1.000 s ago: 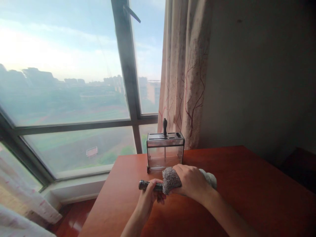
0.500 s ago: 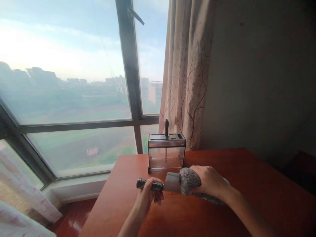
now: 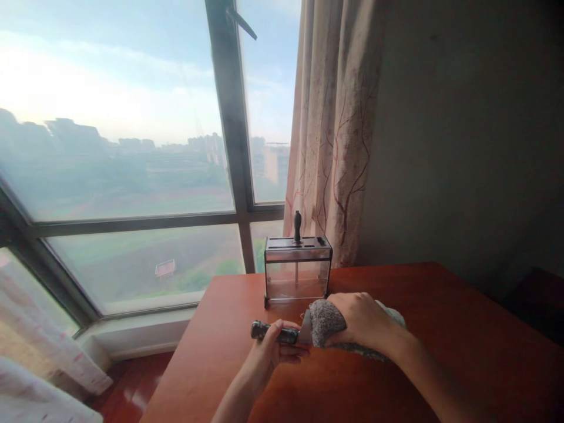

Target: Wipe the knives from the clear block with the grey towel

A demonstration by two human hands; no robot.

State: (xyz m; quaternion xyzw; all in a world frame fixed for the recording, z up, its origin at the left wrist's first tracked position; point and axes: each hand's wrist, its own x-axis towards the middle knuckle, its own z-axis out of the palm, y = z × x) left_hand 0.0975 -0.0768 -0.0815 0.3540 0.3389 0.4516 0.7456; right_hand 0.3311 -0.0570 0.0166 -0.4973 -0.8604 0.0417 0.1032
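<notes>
My left hand (image 3: 275,346) is closed round the dark handle of a kitchen knife (image 3: 305,332), its blade pointing right. A grey cloth (image 3: 326,322) wraps over the blade and covers most of it. My right hand (image 3: 365,320) grips the cloth against the blade, close to the handle end. Part of the cloth hangs out below and behind that hand. Beyond the hands stands a clear knife block (image 3: 297,279) with a dark slotted top and one black-handled tool upright in it.
The knife block and both hands are over a reddish-brown wooden table (image 3: 229,376). A patterned curtain (image 3: 335,129) hangs behind the table, beside a large window (image 3: 132,176). A dark wall (image 3: 449,147) stands on the right.
My right hand and the cloth have slid left along the blade toward the handle, so less bare metal shows. My left hand with the knife has shifted slightly right.
</notes>
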